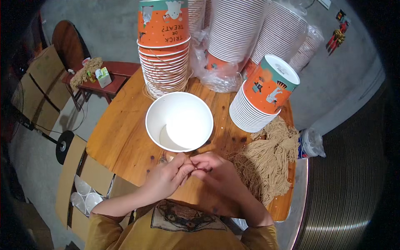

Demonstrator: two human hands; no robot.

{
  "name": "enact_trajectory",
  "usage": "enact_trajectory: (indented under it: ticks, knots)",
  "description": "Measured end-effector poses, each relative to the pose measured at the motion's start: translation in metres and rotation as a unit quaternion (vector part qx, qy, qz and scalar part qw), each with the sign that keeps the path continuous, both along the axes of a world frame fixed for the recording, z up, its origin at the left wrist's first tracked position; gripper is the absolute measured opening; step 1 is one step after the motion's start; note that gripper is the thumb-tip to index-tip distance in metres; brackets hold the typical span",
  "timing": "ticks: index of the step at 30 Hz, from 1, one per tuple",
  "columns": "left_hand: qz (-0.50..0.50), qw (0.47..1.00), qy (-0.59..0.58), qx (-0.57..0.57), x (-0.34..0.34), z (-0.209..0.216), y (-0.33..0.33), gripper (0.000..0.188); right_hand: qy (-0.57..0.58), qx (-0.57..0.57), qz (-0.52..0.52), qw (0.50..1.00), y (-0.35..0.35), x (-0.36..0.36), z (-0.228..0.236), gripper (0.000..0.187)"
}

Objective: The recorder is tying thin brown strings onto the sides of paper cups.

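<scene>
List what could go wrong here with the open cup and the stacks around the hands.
The open white cup stands just beyond both hands; a nudge might tip it. The leaning cup stack at right could slide onto the twine bundle. The tall stack behind might topple forward.

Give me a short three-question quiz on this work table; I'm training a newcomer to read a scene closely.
1. True or false: the open white bucket in front of the hands lies on its side.
2. Which side of the table holds the heap of tan string? A) the person's left B) the person's right C) under the bucket
3. Fill in: the left hand and right hand meet at the ____, close to the table's near edge.

Key:
1. False; it stands upright, mouth up.
2. B.
3. Fingertips; whatever they pinch is too small to make out.
</scene>
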State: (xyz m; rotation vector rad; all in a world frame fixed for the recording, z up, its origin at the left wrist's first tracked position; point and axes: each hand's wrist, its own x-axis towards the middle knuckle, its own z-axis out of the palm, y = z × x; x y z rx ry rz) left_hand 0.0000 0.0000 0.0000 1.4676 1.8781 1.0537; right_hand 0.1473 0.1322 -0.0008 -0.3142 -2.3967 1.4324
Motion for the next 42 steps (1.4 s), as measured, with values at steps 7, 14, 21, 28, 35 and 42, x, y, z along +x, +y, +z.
enact_trajectory:
  ticks: [7,14,21,28,35,42]
  knots:
    - [-0.022,0.981,-0.177,-0.08,-0.007,0.007,-0.001,0.02,0.054,0.12,-0.025,0.991,-0.004,-0.002,0.001,0.014]
    - [-0.036,0.998,0.003,0.053,0.003,0.002,0.005,0.015,0.011,-0.048,-0.078,0.996,-0.005,0.003,-0.002,0.008]
    - [-0.06,0.979,0.131,0.141,-0.005,0.004,0.008,0.013,-0.051,-0.088,-0.083,0.991,-0.002,0.002,0.011,0.011]
    - [0.003,0.943,0.26,0.208,-0.02,0.017,0.028,0.022,0.036,-0.022,-0.162,0.986,0.003,-0.002,-0.003,0.007]
    - [0.037,0.919,0.332,0.209,-0.036,0.02,0.053,0.048,0.118,0.128,-0.235,0.956,0.007,-0.016,-0.01,0.01]
    - [-0.003,0.89,0.393,0.232,-0.063,0.014,0.116,0.056,0.102,0.036,-0.239,0.965,0.037,-0.021,-0.027,0.005]
